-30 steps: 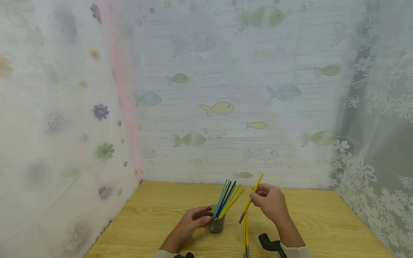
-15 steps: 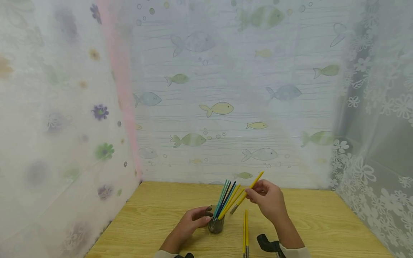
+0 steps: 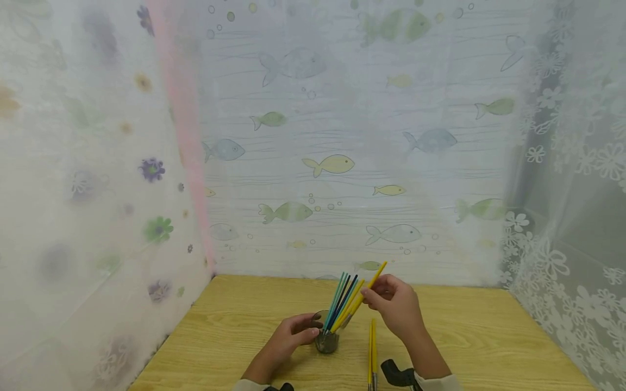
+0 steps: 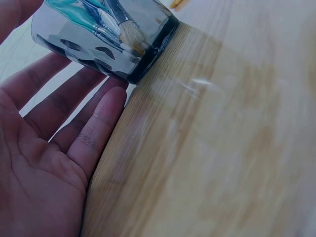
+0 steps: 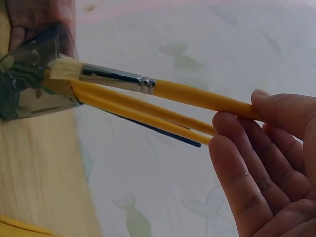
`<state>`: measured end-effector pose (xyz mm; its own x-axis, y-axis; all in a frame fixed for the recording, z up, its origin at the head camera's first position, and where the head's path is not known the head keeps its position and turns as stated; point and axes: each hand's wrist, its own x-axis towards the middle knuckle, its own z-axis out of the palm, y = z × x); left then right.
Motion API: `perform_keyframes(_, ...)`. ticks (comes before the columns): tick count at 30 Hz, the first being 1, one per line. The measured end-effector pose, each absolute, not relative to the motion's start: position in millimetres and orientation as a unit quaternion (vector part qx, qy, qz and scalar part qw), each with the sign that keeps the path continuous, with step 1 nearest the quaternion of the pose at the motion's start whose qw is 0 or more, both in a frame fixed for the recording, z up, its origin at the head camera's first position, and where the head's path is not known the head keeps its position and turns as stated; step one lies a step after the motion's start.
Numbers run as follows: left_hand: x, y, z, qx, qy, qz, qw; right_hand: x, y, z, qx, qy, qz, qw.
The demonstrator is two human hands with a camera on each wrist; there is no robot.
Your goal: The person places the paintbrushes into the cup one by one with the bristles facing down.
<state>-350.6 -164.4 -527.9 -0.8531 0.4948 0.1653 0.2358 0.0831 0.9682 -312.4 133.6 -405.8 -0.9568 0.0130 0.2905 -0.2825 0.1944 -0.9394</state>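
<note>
My left hand (image 3: 288,338) holds a smoky see-through cup (image 3: 326,344) upright on the table, thumb on the near side and fingers around the back. Teal, dark blue and yellow paintbrushes (image 3: 337,307) lean in it, bristles down, as the left wrist view shows through the cup wall (image 4: 106,52). Between thumb and fingertips, my right hand (image 3: 398,308) pinches a yellow paintbrush (image 3: 377,276) by its handle. Its pale bristles (image 5: 66,68) point down at the cup's right rim; in the right wrist view they overlap the cup (image 5: 37,54), and whether they touch is unclear.
Two yellow paintbrushes (image 3: 373,347) lie side by side on the wooden table (image 3: 235,309), right of the cup. Behind stands a curtain with printed fish (image 3: 329,164); flowered sheets hang left and right. A black wrist mount (image 3: 397,374) sits by the right wrist.
The right hand has moved left with the yellow paintbrush, whose bristle end came from above the two lying brushes to the cup's rim. My left hand has stayed on the cup.
</note>
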Motion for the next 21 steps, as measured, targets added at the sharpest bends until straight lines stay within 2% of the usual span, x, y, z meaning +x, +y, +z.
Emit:
perform_keyframes(12,-350.2,-163.8,-528.0,0.245,0.730,0.630,0.100,-306.7,122.2,-406.1,0.122,-0.757,0.622,0.157)
perform_keyframes(21,-348.3,-163.1,-525.9,0.245,0.727,0.633,0.102,-305.7,112.2,-410.4,0.120,-0.790,0.582,0.151)
